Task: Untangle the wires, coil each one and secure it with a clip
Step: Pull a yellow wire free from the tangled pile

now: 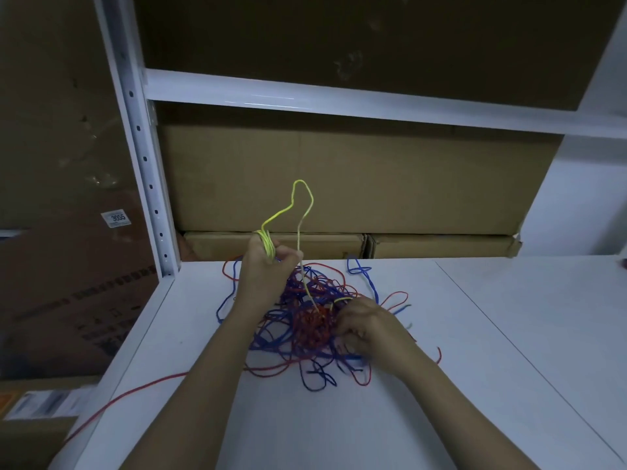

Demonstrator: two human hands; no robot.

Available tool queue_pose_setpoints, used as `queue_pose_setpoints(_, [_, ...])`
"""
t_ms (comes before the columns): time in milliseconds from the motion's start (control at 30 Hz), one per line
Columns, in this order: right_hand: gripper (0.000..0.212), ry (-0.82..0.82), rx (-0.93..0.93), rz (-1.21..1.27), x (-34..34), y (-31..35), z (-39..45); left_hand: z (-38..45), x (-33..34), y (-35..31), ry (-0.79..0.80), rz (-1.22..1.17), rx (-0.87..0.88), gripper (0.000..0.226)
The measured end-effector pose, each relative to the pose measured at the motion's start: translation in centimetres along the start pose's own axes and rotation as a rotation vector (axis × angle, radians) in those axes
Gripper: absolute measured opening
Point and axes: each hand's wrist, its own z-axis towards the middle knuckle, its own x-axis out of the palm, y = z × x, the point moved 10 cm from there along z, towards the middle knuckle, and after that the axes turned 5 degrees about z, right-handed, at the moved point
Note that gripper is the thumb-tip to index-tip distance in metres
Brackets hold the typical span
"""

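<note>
One head-worn wide-angle view — looking forward and down from close above the tabletop [475,351], both hands [261,269] near its centre, shelving [305,96] filling the upper frame.

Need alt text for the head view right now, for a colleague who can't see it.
The left hand holds up yellow wire looped around its fingers, the strand trailing down into a tangle of red and blue wires on a white shelf. The right hand picks at the tangle; cardboard boxes stand behind.
</note>
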Motion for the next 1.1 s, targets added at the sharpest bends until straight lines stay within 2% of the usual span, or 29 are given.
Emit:
queue_pose_setpoints(33, [0.006,0.045,-0.046,-0.074,0.8,-0.2,-0.4,0.1,-0.3,-0.2,-0.013,-0.012,0.008,0.033])
queue_pose_setpoints(133, [0.017,0.197,-0.005,-0.149,2.7,-2.0,-1.4,0.5,-1.4,-0.8,-0.069,-0.006,0.026,0.032])
queue_pose_setpoints(200, [0.024,0.136,0.099,-0.065,1.7,-3.1,-1.3,0.6,-1.0,-1.4,-0.027,0.036,0.056,0.032])
queue_pose_setpoints(267, [0.028,-0.008,0.173,0.036,-0.3,-2.9,-0.4,0.5,-0.3,-1.5,0.011,0.067,0.062,0.028])
queue_pose_setpoints(367, [0.018,-0.154,0.16,0.176,-2.3,-0.3,1.8,0.1,0.4,-1.7,0.004,0.044,0.058,0.026])
queue_pose_setpoints(467, [0.028,-0.16,0.229,0.379,-1.6,0.7,3.6,0.0,1.1,-1.7,0.021,0.055,0.05,0.027])
queue_pose_setpoints(567, [0.012,-0.22,0.289,0.476,-1.6,0.8,4.7,0.0,1.6,-0.9,0.059,0.079,0.059,0.027])
queue_pose_setpoints(633, [0.013,-0.213,0.321,0.501,-1.6,0.6,5.4,0.0,1.3,-0.3,0.069,0.119,0.055,0.027])
queue_pose_setpoints(733, [0.01,0.026,0.271,0.389,0.2,1.6,6.6,0.0,0.8,0.3,0.074,0.121,0.068,0.03])
queue_pose_setpoints(800, [0.014,0.088,0.234,0.309,0.9,2.2,6.9,-0.1,0.5,0.3,0.074,0.112,0.062,0.03])
queue_pose_setpoints(933, [0.017,-0.112,0.339,0.533,-1.0,0.6,6.7,-0.1,0.2,1.2,0.074,0.138,0.069,0.029])
queue_pose_setpoints(1100, [0.017,-0.18,0.483,0.807,-1.1,-0.8,6.3,-1.6,2.0,3.7,0.203,0.163,-0.03,0.037])
